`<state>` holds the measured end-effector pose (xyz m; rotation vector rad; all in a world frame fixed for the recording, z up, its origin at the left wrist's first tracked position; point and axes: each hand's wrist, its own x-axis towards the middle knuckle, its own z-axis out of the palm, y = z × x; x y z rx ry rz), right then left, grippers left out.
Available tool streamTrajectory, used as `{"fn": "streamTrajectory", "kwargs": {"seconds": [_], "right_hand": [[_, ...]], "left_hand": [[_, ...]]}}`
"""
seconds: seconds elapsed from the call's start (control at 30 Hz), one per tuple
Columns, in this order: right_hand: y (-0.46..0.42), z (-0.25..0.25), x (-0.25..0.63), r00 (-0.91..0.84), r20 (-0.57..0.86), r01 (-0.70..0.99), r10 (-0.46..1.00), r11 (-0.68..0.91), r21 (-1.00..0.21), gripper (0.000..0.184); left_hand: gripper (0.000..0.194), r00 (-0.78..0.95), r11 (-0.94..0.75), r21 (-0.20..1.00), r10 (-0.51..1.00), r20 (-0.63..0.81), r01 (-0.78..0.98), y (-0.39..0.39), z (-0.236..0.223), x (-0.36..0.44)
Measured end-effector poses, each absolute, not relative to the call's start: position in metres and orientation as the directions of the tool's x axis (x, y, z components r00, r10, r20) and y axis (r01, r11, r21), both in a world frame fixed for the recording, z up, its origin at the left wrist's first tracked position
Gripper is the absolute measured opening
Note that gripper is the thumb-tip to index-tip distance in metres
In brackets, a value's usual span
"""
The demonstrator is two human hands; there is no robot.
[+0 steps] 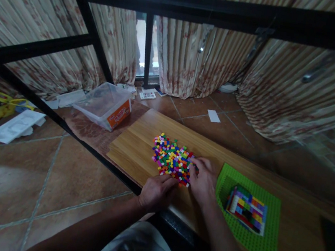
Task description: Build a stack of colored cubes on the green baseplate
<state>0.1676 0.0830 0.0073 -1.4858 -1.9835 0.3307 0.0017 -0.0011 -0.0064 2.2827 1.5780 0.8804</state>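
A heap of small toy building bricks (171,158) in many colours lies loose on a wooden board. My left hand (157,191) rests at the near edge of the heap, its fingers curled in and pressed together. What they hold, if anything, is hidden. My right hand (202,180) reaches into the right edge of the heap from the side. Its fingers are bent and a little apart, with the tips among the bricks. To the right of it lies a green studded baseplate (265,243), bearing a stack of plates and a multicoloured brick panel (247,210).
A clear plastic box (99,104) with an orange label stands beyond the left end of the wooden board (135,137). Black metal bars (204,10) cross above and to the left. Striped curtains (178,59) hang behind. A white moulded tray (16,127) lies at far left.
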Motion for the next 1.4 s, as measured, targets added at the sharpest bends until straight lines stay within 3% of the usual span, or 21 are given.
{"fn": "streamTrajectory", "kwargs": {"seconds": [0.17, 0.37, 0.6, 0.97, 1.2, 1.4], "right_hand": [[0.093, -0.002, 0.153, -0.238, 0.347, 0.813, 0.907, 0.382, -0.441, 0.027], [0.087, -0.007, 0.162, -0.221, 0.339, 0.815, 0.914, 0.365, -0.451, 0.023], [0.084, -0.004, 0.181, -0.197, 0.310, 0.824, 0.930, 0.328, -0.461, 0.030], [0.088, 0.008, 0.151, -0.194, 0.263, 0.899, 0.945, 0.278, -0.337, 0.019], [0.085, 0.017, 0.147, -0.130, 0.255, 0.858, 0.958, 0.237, -0.455, 0.018], [0.054, 0.034, 0.155, 0.067, 0.276, 0.631, 0.959, 0.173, -0.756, 0.022]], "left_hand": [[0.018, 0.247, -0.395, 0.513, 0.910, 0.334, 0.762, -0.001, -0.009, 0.002], [0.018, 0.250, -0.398, 0.504, 0.908, 0.337, 0.766, -0.001, -0.010, 0.001], [0.017, 0.257, -0.412, 0.498, 0.900, 0.351, 0.763, 0.000, -0.011, 0.001], [0.017, 0.260, -0.417, 0.483, 0.897, 0.358, 0.770, 0.000, -0.010, 0.001], [0.016, 0.243, -0.425, 0.492, 0.887, 0.392, 0.760, 0.002, -0.010, -0.001], [0.017, 0.253, -0.453, 0.454, 0.864, 0.435, 0.767, 0.005, -0.013, -0.004]]}}
